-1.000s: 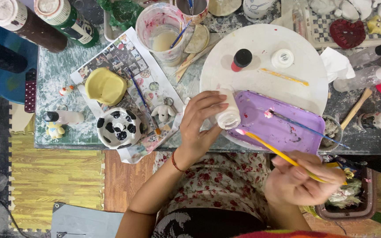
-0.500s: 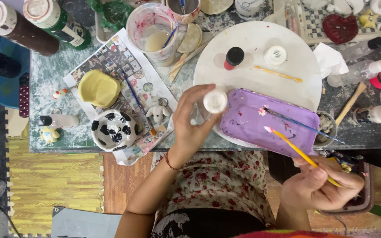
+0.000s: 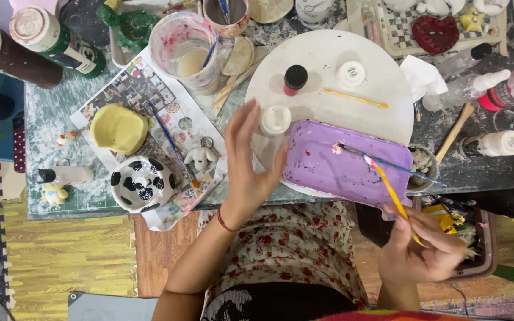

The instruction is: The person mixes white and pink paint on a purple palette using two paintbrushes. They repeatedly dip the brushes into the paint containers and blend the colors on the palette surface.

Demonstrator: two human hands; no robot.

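My left hand point(image 3: 246, 163) is at the table's front edge with its fingers straight and spread. It is right beside a small white-capped paint bottle point(image 3: 275, 120) that stands on the round white board point(image 3: 328, 71); the thumb lies near the bottle's base. My right hand point(image 3: 419, 252) is low, off the table, pinching a yellow-handled paintbrush point(image 3: 391, 193). The brush's pink tip points at the purple rectangular tray point(image 3: 328, 172). A thin blue brush point(image 3: 388, 163) rests across that tray.
On the board are a black-capped red bottle point(image 3: 295, 79), a white cap point(image 3: 351, 74) and a yellow stick point(image 3: 355, 98). To the left lie a yellow ceramic piece point(image 3: 118, 128), a black-spotted white pot point(image 3: 141, 183), a rinse cup point(image 3: 187, 50) and big paint bottles point(image 3: 55, 40).
My left hand has set the white-capped bottle upright on the board and spread its fingers. My right hand with the brush has dropped lower and a little to the right.
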